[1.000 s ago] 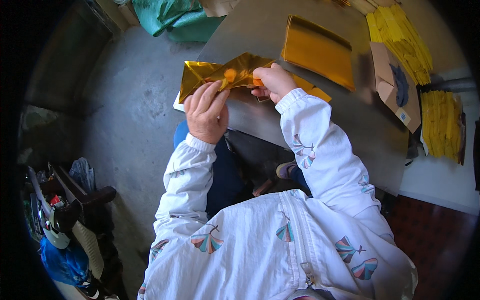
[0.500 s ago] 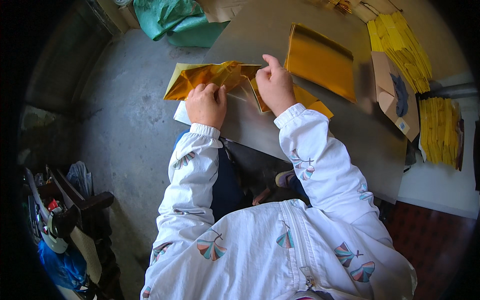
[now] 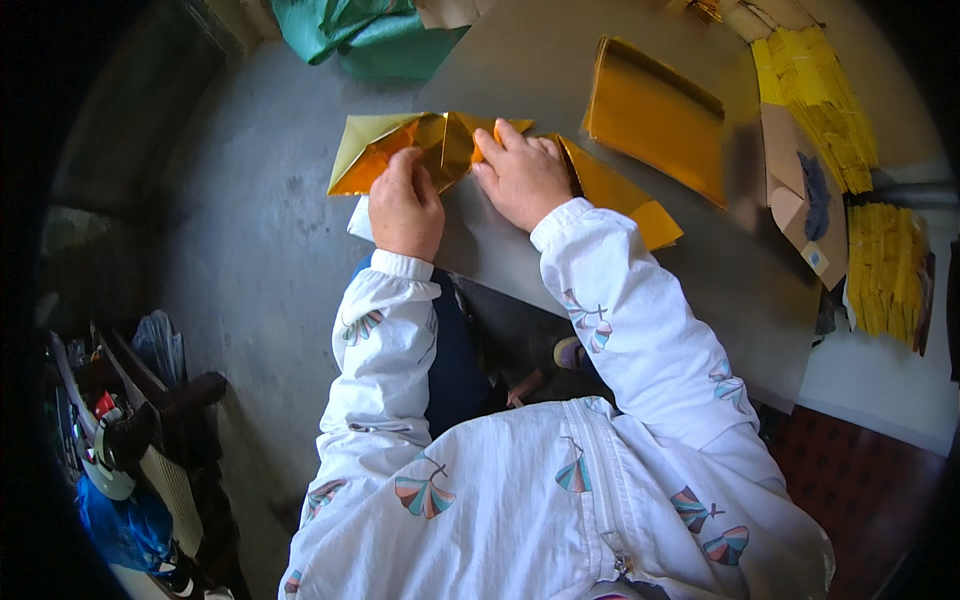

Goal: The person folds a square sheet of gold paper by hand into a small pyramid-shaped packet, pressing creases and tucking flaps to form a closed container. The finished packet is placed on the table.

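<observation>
A folded piece of gold foil paper (image 3: 432, 140) with a paler yellow side lies at the left edge of a grey metal table (image 3: 500, 262). My left hand (image 3: 406, 208) has its fingers and thumb closed on the near edge of this paper. At the paper's right end, my right hand (image 3: 527, 178) grips a fold, its fingers bent over the foil. Just right of that hand rests another folded gold foil piece (image 3: 612, 188), partly covered by the hand. Behind it sits a stack of gold foil sheets (image 3: 656, 118).
Bundles of yellow folded paper (image 3: 815, 95) and more yellow bundles (image 3: 888, 270) line the right side. Next to them is an open cardboard box (image 3: 787, 165) with a dark cloth. Green plastic sheeting (image 3: 385, 40) lies far left; a dark wooden chair (image 3: 190, 395) stands near left.
My right hand has shifted left and lowered its raised index finger onto the foil's right end. The gold foil piece now shows an upright crease in its middle. My left hand keeps its hold.
</observation>
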The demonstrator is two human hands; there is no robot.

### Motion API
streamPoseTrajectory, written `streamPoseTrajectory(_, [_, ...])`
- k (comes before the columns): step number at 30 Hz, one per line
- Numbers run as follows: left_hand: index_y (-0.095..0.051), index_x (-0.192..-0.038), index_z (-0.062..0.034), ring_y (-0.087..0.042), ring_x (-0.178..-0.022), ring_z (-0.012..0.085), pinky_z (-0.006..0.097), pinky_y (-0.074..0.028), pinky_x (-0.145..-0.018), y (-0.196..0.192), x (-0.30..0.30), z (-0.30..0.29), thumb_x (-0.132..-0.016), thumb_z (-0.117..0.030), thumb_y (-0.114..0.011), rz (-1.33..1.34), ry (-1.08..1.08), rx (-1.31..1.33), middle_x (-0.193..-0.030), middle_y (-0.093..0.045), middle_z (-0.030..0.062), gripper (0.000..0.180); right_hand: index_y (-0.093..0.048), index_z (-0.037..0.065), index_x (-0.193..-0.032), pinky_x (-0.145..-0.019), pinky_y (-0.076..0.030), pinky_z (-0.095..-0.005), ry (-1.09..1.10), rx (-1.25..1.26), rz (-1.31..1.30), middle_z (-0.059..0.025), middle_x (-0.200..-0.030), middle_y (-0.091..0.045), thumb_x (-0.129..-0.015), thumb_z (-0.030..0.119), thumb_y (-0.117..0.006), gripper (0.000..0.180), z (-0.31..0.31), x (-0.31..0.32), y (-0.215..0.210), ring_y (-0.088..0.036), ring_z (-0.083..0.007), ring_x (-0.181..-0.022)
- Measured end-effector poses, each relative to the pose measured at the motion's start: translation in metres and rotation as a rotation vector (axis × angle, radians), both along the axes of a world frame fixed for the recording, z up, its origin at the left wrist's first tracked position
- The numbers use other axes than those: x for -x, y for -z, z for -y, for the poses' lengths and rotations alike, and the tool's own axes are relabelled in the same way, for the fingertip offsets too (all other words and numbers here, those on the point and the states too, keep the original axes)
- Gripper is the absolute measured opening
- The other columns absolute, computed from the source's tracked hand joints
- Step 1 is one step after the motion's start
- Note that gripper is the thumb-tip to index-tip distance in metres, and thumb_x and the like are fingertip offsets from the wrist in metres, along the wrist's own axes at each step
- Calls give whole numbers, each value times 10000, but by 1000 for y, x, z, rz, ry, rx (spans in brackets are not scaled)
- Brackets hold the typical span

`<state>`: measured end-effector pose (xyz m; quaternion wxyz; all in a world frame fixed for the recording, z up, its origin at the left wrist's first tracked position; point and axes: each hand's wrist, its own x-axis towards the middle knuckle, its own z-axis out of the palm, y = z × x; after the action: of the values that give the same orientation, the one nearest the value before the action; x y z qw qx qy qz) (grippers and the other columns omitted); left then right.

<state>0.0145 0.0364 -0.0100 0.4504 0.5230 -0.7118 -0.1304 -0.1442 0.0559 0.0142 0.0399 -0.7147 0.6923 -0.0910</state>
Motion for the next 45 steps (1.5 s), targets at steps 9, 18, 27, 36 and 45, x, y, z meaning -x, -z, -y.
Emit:
streamPoseTrajectory(9, [-644, -991, -29, -639, -875, 310, 382, -520, -781, -5, -31, -34, -841, 49, -552, 21, 18, -5, -930, -668, 143, 194, -415, 196, -1439, -1115, -270, -466, -4, -126, -42, -214, -1464, -375, -1008, 368, -395, 465, 2, -6, -3, -484, -349, -1254])
streamPoseTrajectory(18, [-563, -1287, -81, -423, -1332, 287, 419, -319, -1101, -1, -13, -41, -920, -175, -527, 492, 215, -10, -1381, -517, 111, 380, -434, 221, -1427, -1087, -284, -482, -14, -113, -78, -238, -1451, -378, -993, 368, -402, 459, 4, -4, 3, -502, -362, -1228])
streamPoseTrajectory(27, [-535, -1302, -40, -446, -1304, 316, 406, -309, -1111, 2, -6, -23, -889, -200, -563, 454, 366, 15, -1370, -515, 151, 444, -499, 70, -1329, -1040, -333, -474, -155, 87, 105, -207, -1363, -468, -863, 151, -607, 485, -49, -12, -36, -540, -352, -1141])
streamPoseTrajectory(36, [-528, -1318, -71, -419, -1336, 272, 403, -299, -1129, 1, 9, -13, -941, -195, -486, 547, 389, -17, -1400, -499, 109, 399, -524, 38, -1319, -988, -411, -410, 55, 194, 26, -144, -1419, -448, -766, -59, -510, 561, -151, 93, -63, -547, -327, -1070])
streamPoseTrajectory(45, [-529, -1322, -87, -413, -1343, 260, 405, -289, -1135, -3, 16, -11, -945, -184, -465, 579, 408, -30, -1409, -492, 93, 395, -554, 111, -1316, -1026, -408, -385, 99, 18, 101, -92, -1437, -452, -843, -59, -490, 507, -171, 146, -10, -549, -315, -1117])
